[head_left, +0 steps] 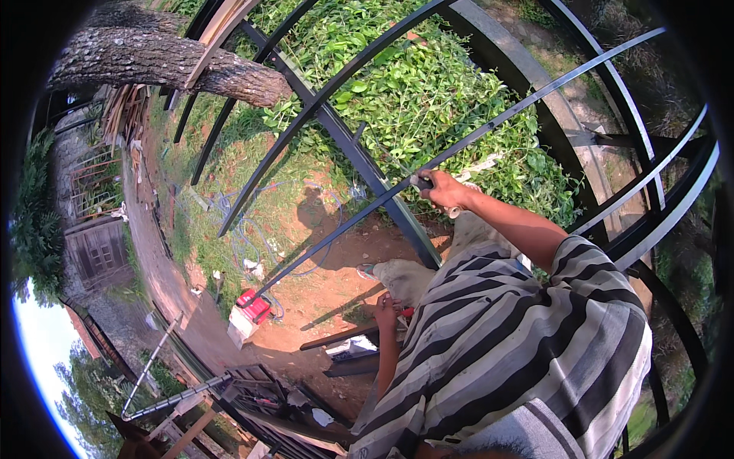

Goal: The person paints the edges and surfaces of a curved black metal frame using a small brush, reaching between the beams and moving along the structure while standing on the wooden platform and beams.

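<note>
The view is tilted hard, so the ground runs up the left side and our striped shirt (520, 352) fills the lower right, hiding most of our body and whatever we stand on. The curved black metal frame (359, 157) arcs across the whole scene; its bars run off the top and right rim, and we cannot see where they end. Behind it lies the green ground cover (428, 92), and the tree trunk (176, 65) is cut off at the upper left.

Our right arm reaches out from the shoulder, nearly straight, with the right hand (442, 190) up against the long thin black bar (459, 149) that crosses the frame diagonally. That grip is wrapped tight around a dark handle pressed to the bar; what tool it belongs to is too small to make out. The bar itself runs from the upper right down to the bare earth near the red and white box (251, 312).

Our left arm hangs bent, forearm pointing down-picture, with the left hand (386, 310) just beside our trouser leg (409, 279). Its fingers curl about something small and red, but the grip is too blurred for us to say whether it is fully clamped.
</note>
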{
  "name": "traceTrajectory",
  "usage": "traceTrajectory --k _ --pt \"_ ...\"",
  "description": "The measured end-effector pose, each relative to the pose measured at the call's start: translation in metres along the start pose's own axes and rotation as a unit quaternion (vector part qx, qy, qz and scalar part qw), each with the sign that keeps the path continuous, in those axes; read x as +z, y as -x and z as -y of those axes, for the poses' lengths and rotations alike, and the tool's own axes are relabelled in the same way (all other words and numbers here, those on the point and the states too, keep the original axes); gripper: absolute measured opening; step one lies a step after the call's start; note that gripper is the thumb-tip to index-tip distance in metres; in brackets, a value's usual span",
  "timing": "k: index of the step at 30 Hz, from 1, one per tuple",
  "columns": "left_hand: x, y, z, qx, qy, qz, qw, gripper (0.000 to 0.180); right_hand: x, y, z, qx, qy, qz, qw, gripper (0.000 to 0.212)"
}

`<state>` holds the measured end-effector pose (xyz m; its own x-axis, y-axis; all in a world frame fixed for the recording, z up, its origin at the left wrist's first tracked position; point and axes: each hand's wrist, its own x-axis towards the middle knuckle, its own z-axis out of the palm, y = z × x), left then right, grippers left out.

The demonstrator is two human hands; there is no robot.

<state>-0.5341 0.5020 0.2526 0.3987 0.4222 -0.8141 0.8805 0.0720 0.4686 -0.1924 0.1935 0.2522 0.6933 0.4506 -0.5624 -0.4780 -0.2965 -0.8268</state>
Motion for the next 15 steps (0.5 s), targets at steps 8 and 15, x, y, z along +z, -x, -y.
traceTrajectory --k 8,15 --pt "0.008 -0.019 0.0 0.058 0.007 -0.062 0.996 0.033 -0.082 0.116 0.015 -0.031 0.108 0.077 0.991 0.061" --pt "0.006 -0.022 0.01 0.036 0.146 -0.105 0.983 0.03 -0.079 0.046 0.084 -0.096 0.311 0.185 0.927 0.046"
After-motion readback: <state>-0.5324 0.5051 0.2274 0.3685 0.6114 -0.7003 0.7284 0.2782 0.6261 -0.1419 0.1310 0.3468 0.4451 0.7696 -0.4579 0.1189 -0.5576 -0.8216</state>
